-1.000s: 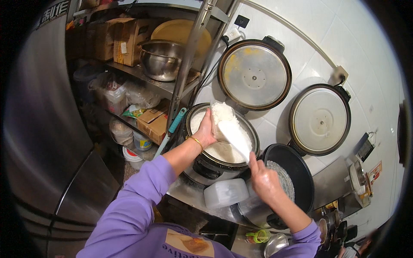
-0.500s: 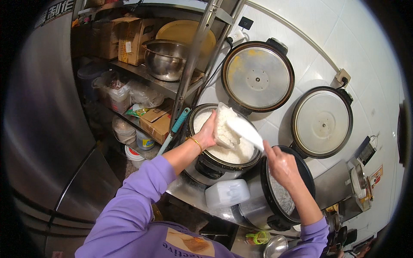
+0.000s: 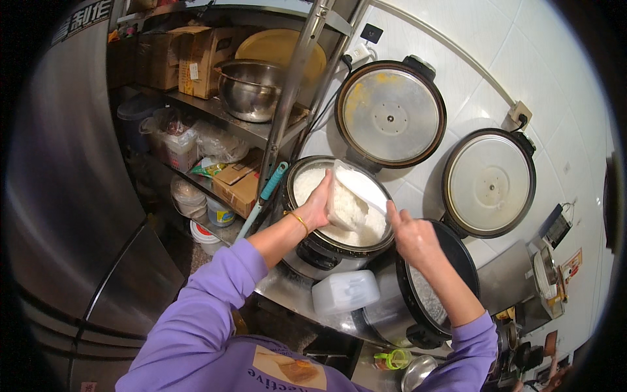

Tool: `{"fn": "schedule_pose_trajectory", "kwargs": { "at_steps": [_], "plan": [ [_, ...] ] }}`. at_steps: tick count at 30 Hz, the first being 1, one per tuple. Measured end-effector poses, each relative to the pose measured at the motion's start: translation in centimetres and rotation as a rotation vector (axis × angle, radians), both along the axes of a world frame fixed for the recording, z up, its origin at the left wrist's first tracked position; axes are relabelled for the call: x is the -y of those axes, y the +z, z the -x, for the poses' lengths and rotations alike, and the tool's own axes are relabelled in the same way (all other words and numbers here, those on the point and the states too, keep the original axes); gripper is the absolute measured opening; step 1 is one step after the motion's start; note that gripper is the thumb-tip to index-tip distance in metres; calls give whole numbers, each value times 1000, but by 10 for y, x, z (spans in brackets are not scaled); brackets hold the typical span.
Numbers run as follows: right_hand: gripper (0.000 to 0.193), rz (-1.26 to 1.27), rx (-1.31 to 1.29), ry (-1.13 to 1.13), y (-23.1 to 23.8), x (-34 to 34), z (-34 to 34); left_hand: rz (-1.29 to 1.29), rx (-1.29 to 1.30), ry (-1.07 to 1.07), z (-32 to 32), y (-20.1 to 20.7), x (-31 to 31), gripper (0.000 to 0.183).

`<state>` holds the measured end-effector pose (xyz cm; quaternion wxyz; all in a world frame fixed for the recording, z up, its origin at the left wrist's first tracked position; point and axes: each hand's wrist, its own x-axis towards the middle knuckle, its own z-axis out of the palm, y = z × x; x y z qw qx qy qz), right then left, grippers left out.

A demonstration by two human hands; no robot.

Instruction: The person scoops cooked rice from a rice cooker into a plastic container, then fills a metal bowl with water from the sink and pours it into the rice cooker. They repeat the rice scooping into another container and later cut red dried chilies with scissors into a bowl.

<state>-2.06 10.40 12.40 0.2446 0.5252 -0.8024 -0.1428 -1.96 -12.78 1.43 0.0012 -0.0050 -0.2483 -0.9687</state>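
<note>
Where the metal rack stands, beyond and left of your left hand [image 3: 317, 204], you have one steel bowl [image 3: 251, 95] and, a shelf lower, one cardboard box [image 3: 235, 191]. Just left of that hand: one long tool with a turquoise handle [image 3: 273, 183]. Beneath it: one cooker [image 3: 294, 262], open, holding white rice [image 3: 311, 185]. Gripped in it: one clear container [image 3: 343, 225], tilted above the cooker, rice inside. Below it, toward you: one frosted plastic tub [image 3: 346, 292]. In your right hand [image 3: 417, 245], fingers closed round the handle: one white paddle [image 3: 363, 188], blade over the container's mouth; whether it touches the rice, cannot tell. Beyond that hand: one round lid [image 3: 390, 119], yellow-stained. Beneath it: one second cooker [image 3: 384, 307], open. Farther right: one second lid [image 3: 490, 185].
</note>
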Motion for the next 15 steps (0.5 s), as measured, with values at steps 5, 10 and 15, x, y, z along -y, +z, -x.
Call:
{"fn": "schedule_pose_trajectory", "kwargs": {
  "at_steps": [5, 10, 15],
  "plan": [
    [55, -76, 104, -1, 16, 0, 5, 11, 5, -57, -5, 2, 5, 71],
    [49, -6, 90, -18, 29, 1, 2, -44, -20, -32, -4, 3, 12, 68],
    [48, 15, 228, -44, 64, 10, -6, -95, -19, -37, -4, -5, 15, 67]
  ]
}}
